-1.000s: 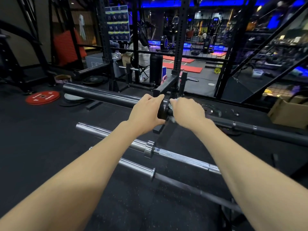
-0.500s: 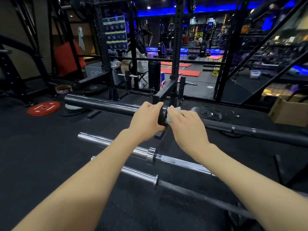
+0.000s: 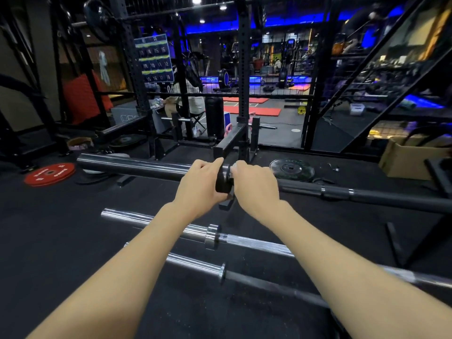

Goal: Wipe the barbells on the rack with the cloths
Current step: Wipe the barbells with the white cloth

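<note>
Mid-frame, your left hand (image 3: 199, 185) grips the black barbell (image 3: 137, 167); your right hand (image 3: 254, 185) clutches a cloth (image 3: 233, 166) against its collar.

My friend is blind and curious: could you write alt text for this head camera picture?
Two bare hands grip a black barbell at its collar: the left hand on the sleeve, the right hand pressing a pale cloth beside it. Two chrome barbells lie nearer on the dark gym floor.
</note>
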